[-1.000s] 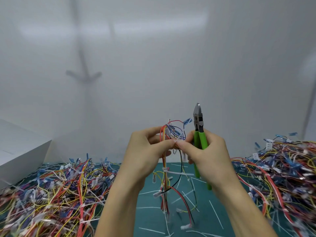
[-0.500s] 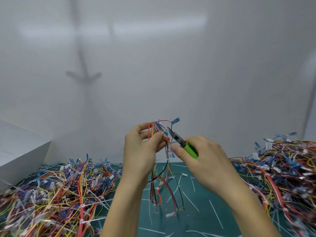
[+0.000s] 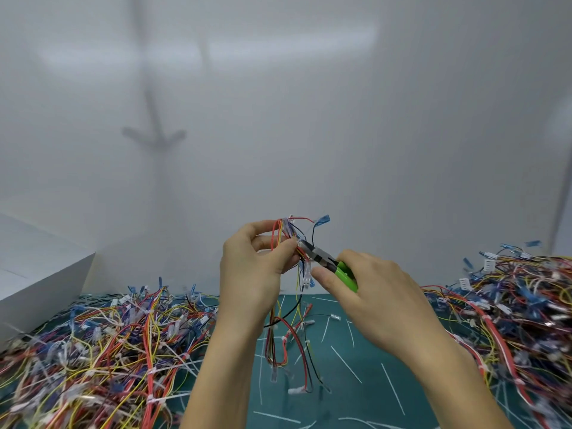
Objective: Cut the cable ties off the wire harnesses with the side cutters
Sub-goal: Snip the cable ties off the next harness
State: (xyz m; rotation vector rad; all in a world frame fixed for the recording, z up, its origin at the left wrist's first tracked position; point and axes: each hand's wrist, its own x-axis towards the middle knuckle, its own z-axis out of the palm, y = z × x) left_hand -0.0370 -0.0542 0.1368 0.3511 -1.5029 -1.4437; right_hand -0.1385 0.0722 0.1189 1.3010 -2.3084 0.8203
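Harness [image 3: 286, 235] held upright above the tabletop [image 3: 365, 397], well forward of the body; its upper end is pinched between the thumb and curled fingers of the left hand [image 3: 253, 267], and the loose wires are left hanging below that hand towards the tabletop. Cutters [image 3: 322, 257] are gripped by their green handles in the right hand [image 3: 371, 292], whose fingers are closed round them. The harness is seen to lie up and to the left of the right hand. Its long axis runs near vertical, while that of the cutters runs from lower right to upper left, so that the bundle is crossed obliquely. The cutter tips are set against the bundle just beside the left thumb, which is the nearer hand to the cutting point. The jaws are seen nearly closed; whether a tie lies between them cannot be told, the spot being blurred. The coming squeeze is judged to depend on the tips being placed across the tie alone, clear of wires and thumb. White offcuts [image 3: 345, 363] are scattered on the tabletop beneath. Further harnesses are heaped in a left pile [image 3: 93, 351] and a right pile [image 3: 510, 305]. A white box [image 3: 37, 274] is set at far left
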